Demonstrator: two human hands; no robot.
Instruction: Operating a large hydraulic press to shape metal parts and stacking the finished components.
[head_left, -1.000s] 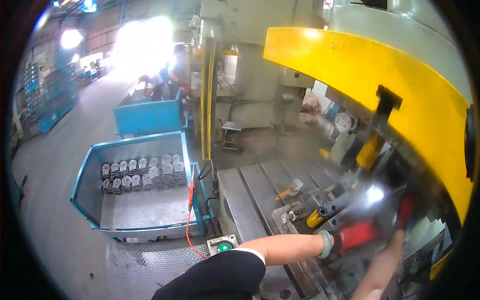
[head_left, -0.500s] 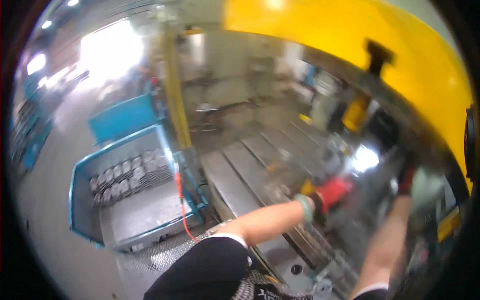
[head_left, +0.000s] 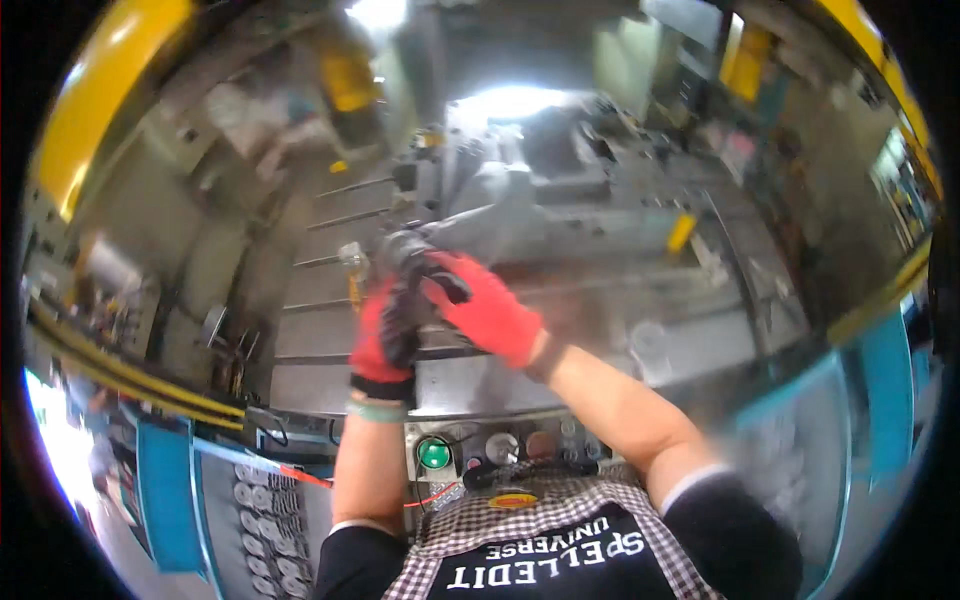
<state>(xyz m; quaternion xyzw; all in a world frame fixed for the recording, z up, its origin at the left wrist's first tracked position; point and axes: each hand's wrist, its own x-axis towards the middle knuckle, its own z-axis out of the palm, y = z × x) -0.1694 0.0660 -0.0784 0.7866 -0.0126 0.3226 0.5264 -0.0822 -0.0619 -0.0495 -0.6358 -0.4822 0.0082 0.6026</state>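
Observation:
Both my hands, in red gloves with black palms, are close together in front of me over the slotted metal bed (head_left: 320,375) of a machine. My left hand (head_left: 388,325) points upward, its black palm side partly showing and its fingers closed. From the right, my right hand (head_left: 488,308) reaches across and meets it with bent fingers. At their fingertips is a blurred dark grey shape, and I cannot tell metal piece from glove there. Just beyond, a grey branching metal part (head_left: 505,205) lies on the tooling in the middle of the bed.
A green push button (head_left: 433,452) sits on a control panel at the bed's near edge, by my waist. At lower left, a blue-framed bin (head_left: 205,500) holds rows of metal parts; another blue bin (head_left: 845,440) stands right. Yellow machine frame (head_left: 105,90) rises at far left.
My view has swung to the right, bringing the machine bed in front of me. My hands, apart and smeared before, have come together at the middle. The left bin now sits at lower left.

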